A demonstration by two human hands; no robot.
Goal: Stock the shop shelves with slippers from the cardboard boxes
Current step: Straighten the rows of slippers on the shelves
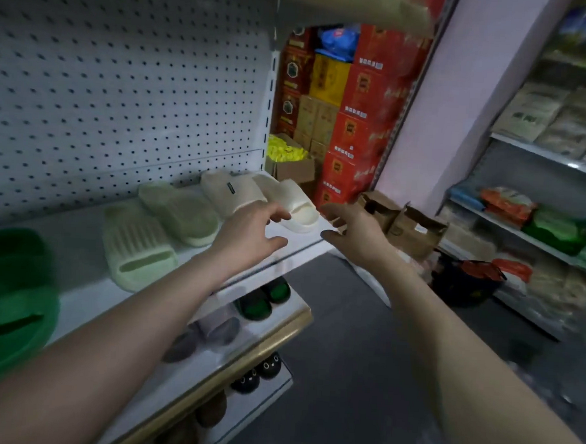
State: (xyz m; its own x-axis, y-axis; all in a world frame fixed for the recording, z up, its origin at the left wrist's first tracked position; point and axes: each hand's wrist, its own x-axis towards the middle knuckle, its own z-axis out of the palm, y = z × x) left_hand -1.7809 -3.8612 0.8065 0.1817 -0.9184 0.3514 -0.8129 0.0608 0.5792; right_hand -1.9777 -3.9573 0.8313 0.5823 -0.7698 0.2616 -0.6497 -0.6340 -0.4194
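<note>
Nearest the camera, brown fuzzy slippers (206, 412), black slippers with round eyes (258, 374), grey slippers (209, 335) and black slippers with green insoles (262, 302) are seen lined up on the lower shelves (204, 365) of a shop display. Above them, two bare forearms are stretched over the white upper shelf (297, 244). The left hand (253, 233) is held over the shelf's front edge near its right end, with fingers spread and thumb apart and nothing gripped. Its fingertips are at the side of the cream foam slipper (297, 206), though contact cannot be made out. The right hand (352, 232) is held just off the shelf's right end, fingers loosely curled and empty. Along the shelf, dark green rubber slippers (8, 304) are set at the left end. They are followed by a pale green ribbed slipper (139, 250), a pale green smooth slipper (179, 211) and a beige slipper with a small dark label (231, 192), with the cream one at the far right end. A white perforated back panel (122, 74) is seen behind them. On the floor beyond, open brown cardboard boxes (405, 221) and a dark basket (466, 284) are seen. Stacked red cartons (359, 123) are seen beside a pink pillar (464, 95).
</note>
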